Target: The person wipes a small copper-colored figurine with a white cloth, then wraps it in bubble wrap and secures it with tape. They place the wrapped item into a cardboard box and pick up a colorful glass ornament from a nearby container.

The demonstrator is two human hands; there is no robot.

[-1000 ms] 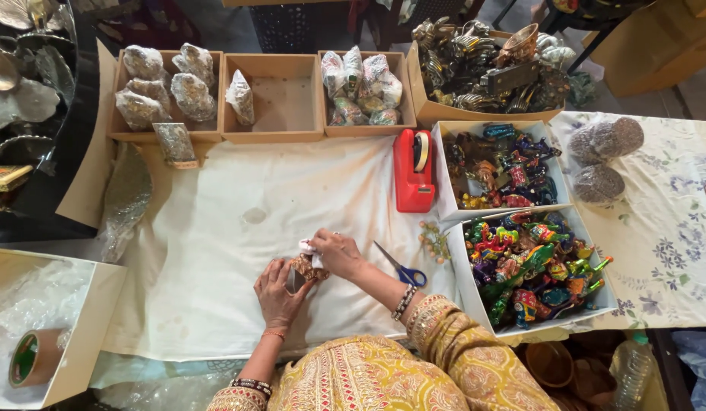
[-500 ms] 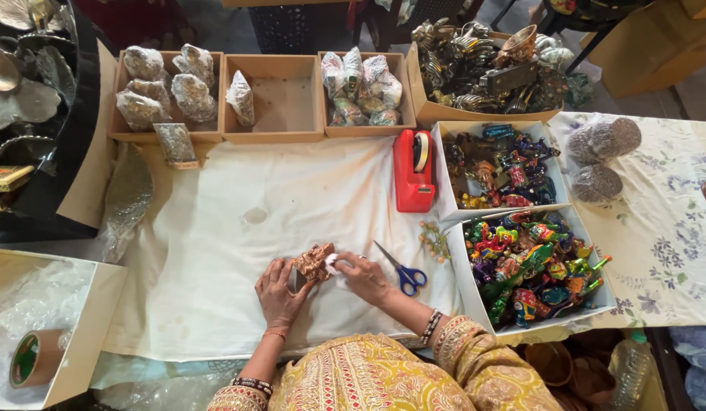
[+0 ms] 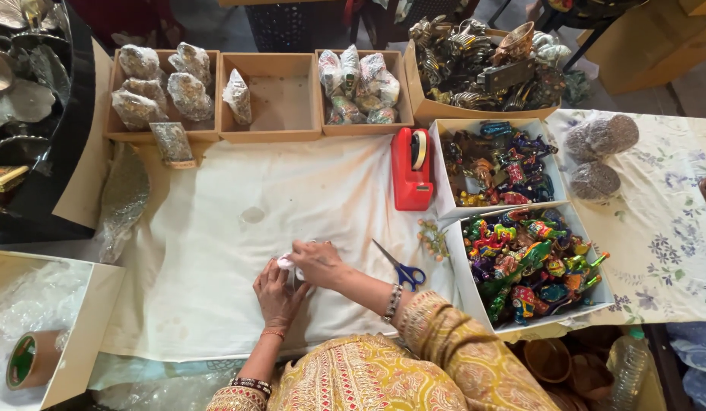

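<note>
On the white cloth (image 3: 239, 228) both my hands meet over a small wrapped object (image 3: 285, 262), of which only a pale pinkish corner shows. My left hand (image 3: 276, 293) lies flat on the cloth under and beside it. My right hand (image 3: 316, 261) covers it from above with the fingers curled. What the object is stays hidden beneath the hands. Blue-handled scissors (image 3: 398, 266) lie just right of my right wrist.
A red tape dispenser (image 3: 411, 169) stands behind the scissors. Wooden trays (image 3: 269, 133) with plastic-wrapped pieces line the back. White boxes of colourful figurines (image 3: 532, 259) sit at right, metal pieces (image 3: 482, 61) beyond. A roll of tape (image 3: 29, 359) lies in a box at lower left.
The brown object was visible between my hands earlier. My right hand has moved left over it, so both hands now cover it and press it to the cloth.
</note>
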